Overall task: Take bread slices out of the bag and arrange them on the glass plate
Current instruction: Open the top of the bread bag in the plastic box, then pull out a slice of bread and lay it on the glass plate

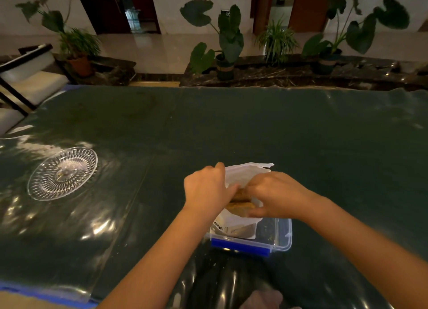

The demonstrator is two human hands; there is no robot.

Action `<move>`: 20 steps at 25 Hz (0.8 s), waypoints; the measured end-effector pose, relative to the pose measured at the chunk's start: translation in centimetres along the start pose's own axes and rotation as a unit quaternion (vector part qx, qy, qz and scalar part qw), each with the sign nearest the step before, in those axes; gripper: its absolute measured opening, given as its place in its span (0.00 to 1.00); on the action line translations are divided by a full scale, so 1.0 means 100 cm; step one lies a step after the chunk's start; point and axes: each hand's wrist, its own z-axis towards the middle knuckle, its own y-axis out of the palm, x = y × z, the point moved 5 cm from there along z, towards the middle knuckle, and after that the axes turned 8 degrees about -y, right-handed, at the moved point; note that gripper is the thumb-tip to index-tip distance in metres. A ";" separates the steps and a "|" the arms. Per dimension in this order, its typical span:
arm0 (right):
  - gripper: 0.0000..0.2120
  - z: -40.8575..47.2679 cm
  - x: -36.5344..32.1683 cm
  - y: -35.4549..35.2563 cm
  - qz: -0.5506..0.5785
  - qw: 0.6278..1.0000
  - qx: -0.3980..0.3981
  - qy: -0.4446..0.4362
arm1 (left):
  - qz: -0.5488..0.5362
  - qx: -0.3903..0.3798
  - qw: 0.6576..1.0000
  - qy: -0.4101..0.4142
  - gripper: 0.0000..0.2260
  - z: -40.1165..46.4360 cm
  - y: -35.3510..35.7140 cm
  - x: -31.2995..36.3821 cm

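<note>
A white plastic bread bag (240, 172) stands in a clear box with a blue clip (281, 235) near the table's front middle. Brown bread slices (240, 201) show in the bag's open mouth. My left hand (208, 188) grips the bag's left edge, fingers curled in at the opening. My right hand (275, 195) is at the right side of the opening, fingers closed on the slices; the fingertips are hidden. The cut-glass plate (62, 173) lies bare at the left, well apart from both hands.
The table is covered by a dark green cloth under glossy clear film (231, 128). A white chair (27, 77) stands at the far left. Potted plants (225, 51) line a ledge beyond the far edge.
</note>
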 end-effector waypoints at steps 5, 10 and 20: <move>0.21 -0.013 -0.005 0.017 -0.067 0.995 -0.067 0.019 | -0.059 -0.015 0.998 -0.030 0.08 0.001 0.013 -0.013; 0.34 -0.031 0.001 0.017 -0.056 0.991 -0.105 0.068 | -0.261 -0.051 0.953 -0.143 0.10 -0.004 0.016 -0.062; 0.12 0.035 -0.016 0.007 0.136 0.976 -0.117 0.122 | -0.356 -0.074 0.924 -0.118 0.11 -0.024 0.018 -0.052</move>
